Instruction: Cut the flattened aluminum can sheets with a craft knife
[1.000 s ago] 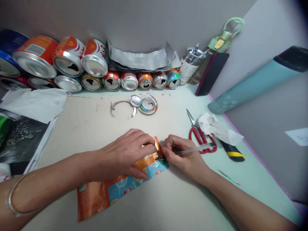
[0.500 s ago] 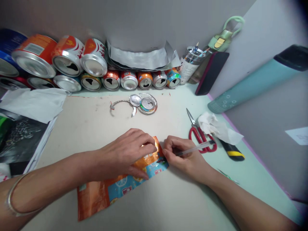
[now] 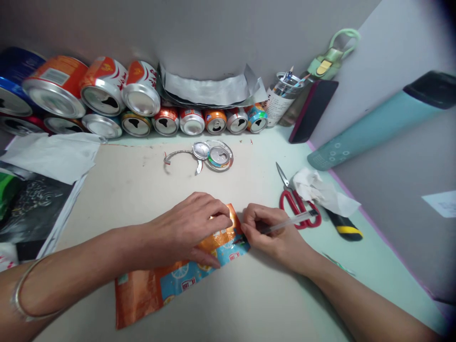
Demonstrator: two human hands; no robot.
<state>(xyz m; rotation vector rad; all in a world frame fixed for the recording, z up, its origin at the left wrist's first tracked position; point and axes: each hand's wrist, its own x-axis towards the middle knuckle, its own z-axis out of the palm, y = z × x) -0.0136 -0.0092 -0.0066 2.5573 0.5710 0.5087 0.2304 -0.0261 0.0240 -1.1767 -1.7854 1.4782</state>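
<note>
An orange and blue foil pouch (image 3: pixel 138 294) printed with citrus slices lies flat at a slant before me. Across its middle rests my left hand (image 3: pixel 194 225), palm down, thumb apart from the fingers, pressing on the foil; part of the pouch is hidden beneath it. My right hand (image 3: pixel 272 232) is closed round a clear pen (image 3: pixel 290 222) with a dark end, held like for writing at the pouch's right edge. The pen's tip is mostly hidden by my fingers. Beyond the hands sit cut can ends (image 3: pixel 218 156) with a curved metal strip.
Red-handled scissors (image 3: pixel 295 204), a crumpled tissue (image 3: pixel 320 192) and a black-yellow handle (image 3: pixel 347 232) lie at the right. Stacked drink cans (image 3: pixel 166 121) and curled metal sheets (image 3: pixel 210 90) line the wall. A pencil can (image 3: pixel 281 99) and a teal bottle (image 3: pixel 374 121) stand back right.
The whole view has shifted down slightly. Both hands, the pen and the pouch keep nearly the same places relative to one another.
</note>
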